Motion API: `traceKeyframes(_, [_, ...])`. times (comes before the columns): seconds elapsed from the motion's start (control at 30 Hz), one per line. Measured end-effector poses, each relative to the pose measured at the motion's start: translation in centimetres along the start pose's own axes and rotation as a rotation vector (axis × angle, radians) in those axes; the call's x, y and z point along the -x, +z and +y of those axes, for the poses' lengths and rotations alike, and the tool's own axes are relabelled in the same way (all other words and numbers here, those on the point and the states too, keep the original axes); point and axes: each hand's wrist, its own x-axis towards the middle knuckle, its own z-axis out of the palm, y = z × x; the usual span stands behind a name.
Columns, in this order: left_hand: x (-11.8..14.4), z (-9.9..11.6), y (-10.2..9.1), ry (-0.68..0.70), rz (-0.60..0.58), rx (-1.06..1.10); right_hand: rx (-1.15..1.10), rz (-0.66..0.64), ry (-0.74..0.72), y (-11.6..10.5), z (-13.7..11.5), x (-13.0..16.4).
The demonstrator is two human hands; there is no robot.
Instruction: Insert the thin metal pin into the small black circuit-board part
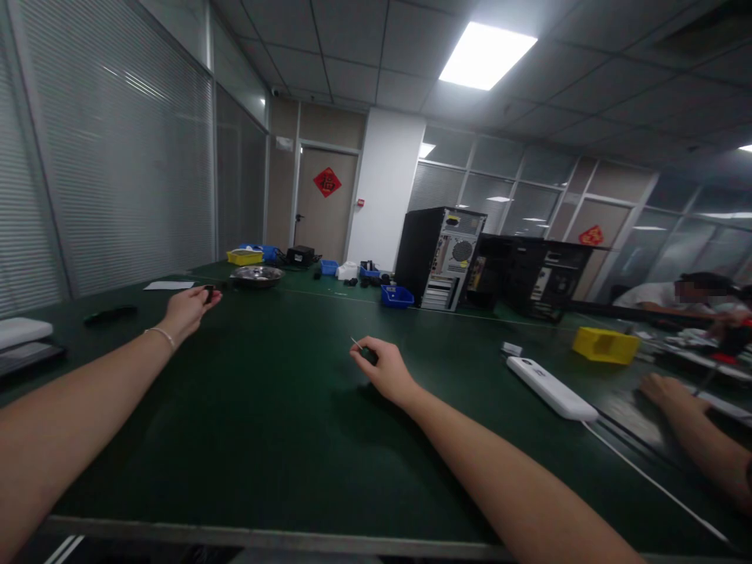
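My left hand reaches out over the left side of the green table. Its fingertips are pinched on a small black piece, too small to identify. In front of that hand stands a shiny metal bowl, with a white sheet close by. Near the middle of the table, my right hand is curled closed around a thin metal-tipped tool. Only its pale tip pokes out past the fingers, and the rest is hidden in my grip.
Computer cases stand at the back right, beside a small blue bin. A white power strip and a yellow bin lie to the right. Another person's hand rests at the right edge. A dark object lies left.
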Motion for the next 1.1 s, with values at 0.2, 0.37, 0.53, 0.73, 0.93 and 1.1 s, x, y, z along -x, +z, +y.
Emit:
traceKeyframes(0.2, [0.7,0.7,0.3,0.005,-0.046,0.001,-0.018,-0.037,-0.032,-0.1,-0.6,0.2])
traceKeyframes(0.37, [4.0,0.2,3.2,-0.091,-0.327,-0.056,0.003,-0.036,0.021,0.1,-0.2,0.0])
traceKeyframes(0.53, [10.3,-0.9,7.2,-0.102,-0.874,-0.239,0.008,-0.063,0.097,0.6,0.7,-0.1])
traceKeyframes(0.73, [15.7,-1.8,9.2,-0.147,-1.100,-0.334,0.011,-0.054,0.066,0.8,0.7,-0.1])
traceKeyframes(0.93, [16.1,-1.3,8.9,-0.139,-1.126,-0.339,0.028,-0.059,0.060,0.8,0.5,-0.1])
traceKeyframes(1.1, [16.1,-1.2,8.9,-0.105,-1.139,-0.304,0.038,-0.051,0.036,1.1,0.5,0.0])
